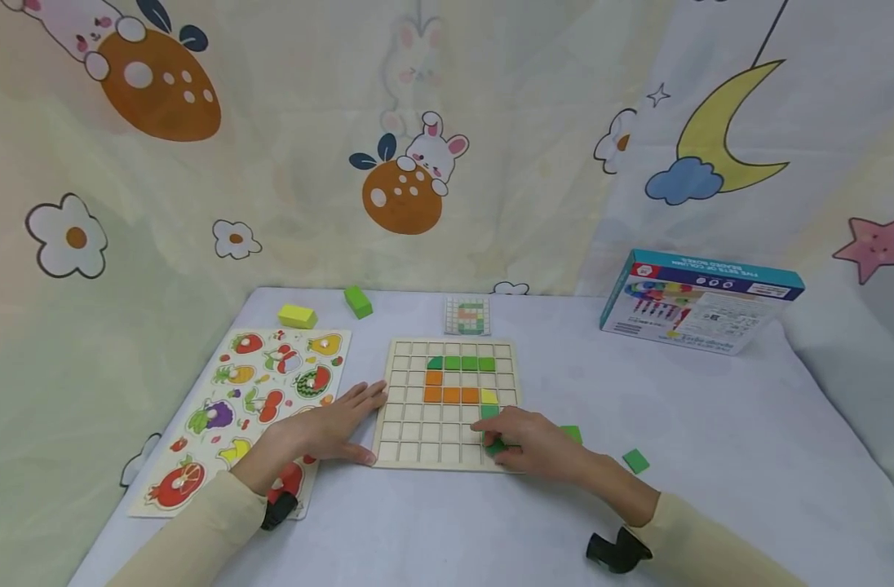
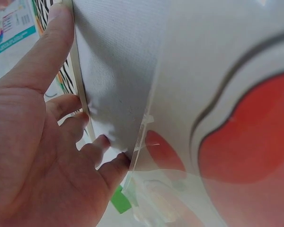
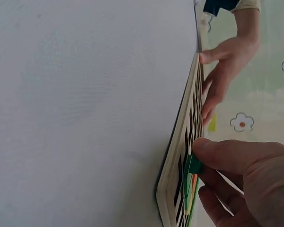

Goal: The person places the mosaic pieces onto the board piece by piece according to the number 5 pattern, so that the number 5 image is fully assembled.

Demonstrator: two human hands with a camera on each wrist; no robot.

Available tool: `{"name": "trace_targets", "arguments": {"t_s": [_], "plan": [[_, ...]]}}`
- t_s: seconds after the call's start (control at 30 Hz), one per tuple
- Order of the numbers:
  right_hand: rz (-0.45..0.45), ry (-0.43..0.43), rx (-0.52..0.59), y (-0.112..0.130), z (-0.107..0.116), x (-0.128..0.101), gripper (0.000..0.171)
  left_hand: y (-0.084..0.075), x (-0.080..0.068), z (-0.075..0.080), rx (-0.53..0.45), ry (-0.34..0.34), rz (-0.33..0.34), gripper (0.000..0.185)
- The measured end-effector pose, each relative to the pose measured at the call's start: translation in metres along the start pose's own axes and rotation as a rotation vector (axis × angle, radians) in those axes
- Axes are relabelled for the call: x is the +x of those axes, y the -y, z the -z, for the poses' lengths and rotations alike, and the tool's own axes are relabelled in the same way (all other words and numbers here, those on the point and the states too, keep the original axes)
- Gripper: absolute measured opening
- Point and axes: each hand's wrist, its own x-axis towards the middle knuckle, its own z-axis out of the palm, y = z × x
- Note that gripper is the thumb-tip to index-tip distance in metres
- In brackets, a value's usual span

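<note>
A wooden grid board point(image 1: 410, 432) lies mid-table, with green tiles point(image 1: 470, 364), orange tiles point(image 1: 452, 395) and a yellow tile point(image 1: 489, 396) in some of its squares. My right hand point(image 1: 538, 440) is over the board's lower right part. In the right wrist view, its thumb and a finger pinch a dark green tile point(image 3: 195, 164) at the board's surface. My left hand point(image 1: 337, 424) rests along the board's left edge, thumb and fingertips touching it, fingers spread. Behind the board lies a small pattern card point(image 1: 467, 316) with a coloured grid.
Left of the board lies a fruit picture board point(image 1: 223, 444), partly under my left forearm. A yellow-green block point(image 1: 297, 316) and a green block point(image 1: 358, 302) sit behind it. Loose green tiles point(image 1: 636, 461) lie to the right. A box point(image 1: 700, 302) stands at the back right.
</note>
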Motion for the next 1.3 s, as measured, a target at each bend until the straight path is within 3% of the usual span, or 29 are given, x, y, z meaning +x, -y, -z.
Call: {"name": "trace_targets", "arguments": {"t_s": [0.4, 0.63, 0.97, 1.3], "plan": [[0.004, 0.046, 0.023, -0.0006, -0.0075, 0.0027, 0.039, 0.0008, 0.0002, -0.0003, 0.01, -0.007, 0.004, 0.095], [-0.017, 0.028, 0.039, -0.0039, -0.0084, -0.0002, 0.041, 0.0013, 0.0012, 0.0, 0.01, -0.001, -0.003, 0.095], [0.007, 0.05, 0.053, -0.0025, -0.0064, 0.0058, 0.039, 0.0025, 0.0016, -0.0013, 0.006, 0.0, -0.005, 0.095], [0.071, 0.014, 0.035, -0.0053, -0.0054, 0.0066, 0.038, 0.0017, 0.0011, -0.002, 0.0, -0.005, -0.002, 0.095]]}}
